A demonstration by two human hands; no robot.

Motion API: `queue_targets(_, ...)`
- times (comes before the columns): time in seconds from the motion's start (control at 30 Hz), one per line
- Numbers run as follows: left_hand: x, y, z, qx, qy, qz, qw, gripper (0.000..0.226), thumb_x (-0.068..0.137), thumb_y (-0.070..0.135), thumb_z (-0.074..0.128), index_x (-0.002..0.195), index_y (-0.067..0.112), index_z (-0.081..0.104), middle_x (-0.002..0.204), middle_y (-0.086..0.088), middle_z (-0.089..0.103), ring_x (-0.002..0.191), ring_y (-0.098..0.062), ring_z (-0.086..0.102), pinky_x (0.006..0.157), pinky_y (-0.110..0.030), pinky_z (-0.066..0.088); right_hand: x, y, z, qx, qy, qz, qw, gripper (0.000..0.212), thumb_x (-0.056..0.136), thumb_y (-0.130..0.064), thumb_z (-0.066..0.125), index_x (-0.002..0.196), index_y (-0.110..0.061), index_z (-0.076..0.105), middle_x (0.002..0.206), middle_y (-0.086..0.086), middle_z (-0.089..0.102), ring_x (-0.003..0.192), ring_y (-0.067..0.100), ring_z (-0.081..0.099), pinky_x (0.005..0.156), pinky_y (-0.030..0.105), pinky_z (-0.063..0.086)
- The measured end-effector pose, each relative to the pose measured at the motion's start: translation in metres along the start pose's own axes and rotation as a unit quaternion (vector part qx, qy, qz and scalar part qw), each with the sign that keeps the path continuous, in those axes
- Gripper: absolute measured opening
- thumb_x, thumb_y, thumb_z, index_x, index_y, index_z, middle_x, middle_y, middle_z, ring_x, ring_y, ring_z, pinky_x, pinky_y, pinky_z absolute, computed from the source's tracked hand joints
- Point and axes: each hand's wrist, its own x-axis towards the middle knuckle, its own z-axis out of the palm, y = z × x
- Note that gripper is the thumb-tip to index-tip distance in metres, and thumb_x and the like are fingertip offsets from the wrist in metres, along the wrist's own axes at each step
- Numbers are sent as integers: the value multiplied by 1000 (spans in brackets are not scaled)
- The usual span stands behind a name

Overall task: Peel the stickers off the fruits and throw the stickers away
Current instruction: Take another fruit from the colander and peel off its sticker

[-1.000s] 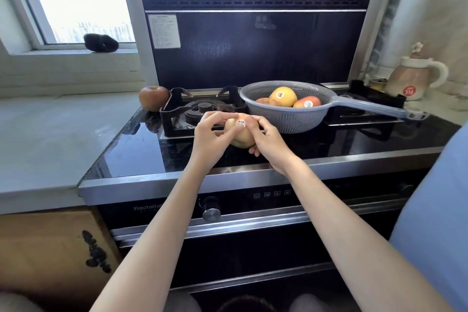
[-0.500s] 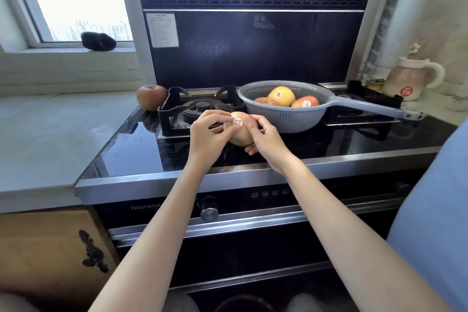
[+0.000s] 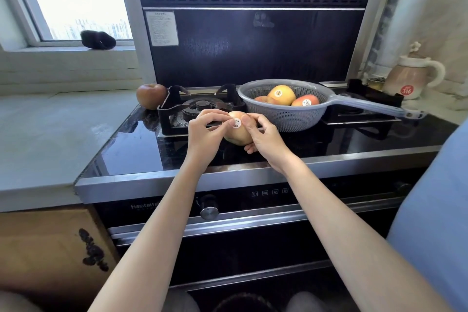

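A pale yellow fruit [image 3: 236,134] is held above the black stove top by both hands. My right hand [image 3: 266,138] cups it from the right and below. My left hand [image 3: 206,134] is on its left side, thumb tip at the edge of the round white sticker [image 3: 236,123] on the fruit's top. A grey colander [image 3: 283,114] behind holds a yellow fruit [image 3: 281,95] and a red-orange fruit [image 3: 305,101], each with a sticker, and a third fruit partly hidden. A dark red apple [image 3: 151,96] sits at the stove's back left corner.
The colander's long handle [image 3: 374,106] reaches right over the right burner. A black burner grate [image 3: 200,106] lies just behind my hands. A beige kettle [image 3: 410,77] stands at far right, a pale counter [image 3: 50,134] at left, a blue sleeve [image 3: 435,210] at right.
The hands and fruit stay in nearly the same place. The fruit has turned slightly, so the sticker shows more fully, with my left thumb now at its edge.
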Motion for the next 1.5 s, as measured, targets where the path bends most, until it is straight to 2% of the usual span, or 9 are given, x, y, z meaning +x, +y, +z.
queue_targets(0.13, 1, -1, 1, 3, -5, -10, 1000, 4, 82, 8, 74, 86, 8, 73, 104, -8, 66, 92, 0, 62, 74, -13, 50, -1, -1, 0, 4, 0, 2, 1000, 40, 94, -46, 54, 122, -18, 55, 94, 11, 62, 55, 11, 62, 53, 21, 53)
queue_targets(0.27, 1, -2, 1, 11, -16, -15, 1000, 4, 86, 8, 69, 86, 11, 71, 104, -4, 65, 98, -7, 62, 80, -20, 53, -2, -1, -1, 37, -13, 8, 999, 33, 92, -43, 59, 116, -21, 54, 105, 11, 61, 85, 20, 68, 60, 24, 57)
queue_targets(0.33, 1, -2, 2, 14, -14, -13, 1000, 4, 89, 7, 65, 90, 9, 69, 103, -2, 67, 99, -8, 62, 82, -21, 53, -1, 0, -1, 48, -11, 11, 999, 32, 92, -42, 60, 114, -20, 53, 109, 14, 61, 90, 22, 69, 62, 26, 58)
queue_targets(0.47, 1, -2, 2, 32, -2, 6, 999, 13, 91, 6, 62, 102, 5, 67, 102, -5, 68, 99, -13, 63, 84, -19, 51, -1, 0, 0, 45, -1, 16, 999, 30, 92, -43, 60, 111, -21, 52, 104, 13, 63, 74, 16, 71, 57, 22, 55)
queue_targets(0.63, -1, 0, 2, 39, -2, 29, 999, 13, 82, 2, 72, 94, 4, 74, 102, -11, 69, 94, -6, 62, 74, -8, 48, 1, 1, -1, 21, 9, 16, 1000, 33, 92, -45, 59, 110, -20, 50, 89, 12, 64, 51, 10, 64, 48, 18, 49)
queue_targets(0.93, 0, -1, 2, 54, 5, 27, 998, 6, 80, 6, 74, 86, 8, 75, 99, -7, 68, 95, -11, 62, 75, -11, 48, 0, 1, -1, 25, 6, 14, 1000, 36, 90, -46, 61, 114, -21, 51, 99, 15, 64, 57, 15, 69, 56, 23, 56)
queue_targets(1.3, 1, -2, 3, 39, -18, 5, 999, 3, 86, 8, 69, 85, 11, 70, 98, 4, 63, 92, 2, 59, 73, -14, 50, -2, -2, 0, 25, 17, 24, 999, 40, 90, -45, 61, 118, -18, 50, 104, 17, 62, 58, 14, 69, 56, 22, 57)
queue_targets(1.43, 2, -3, 2, 1, 7, -7, 1000, 3, 92, 7, 61, 92, 5, 63, 96, -8, 66, 95, -22, 65, 76, -31, 57, -1, -2, 1, 35, 24, 29, 999, 41, 91, -43, 61, 119, -16, 50, 109, 18, 63, 58, 12, 69, 53, 21, 54)
queue_targets(1.5, 2, -3, 2, 3, 9, -6, 1000, 6, 93, 7, 59, 96, 6, 64, 98, -6, 66, 95, -22, 65, 76, -33, 57, -1, -2, 1, 35, 27, 29, 999, 40, 91, -43, 61, 119, -15, 49, 108, 18, 63, 57, 12, 68, 52, 21, 54)
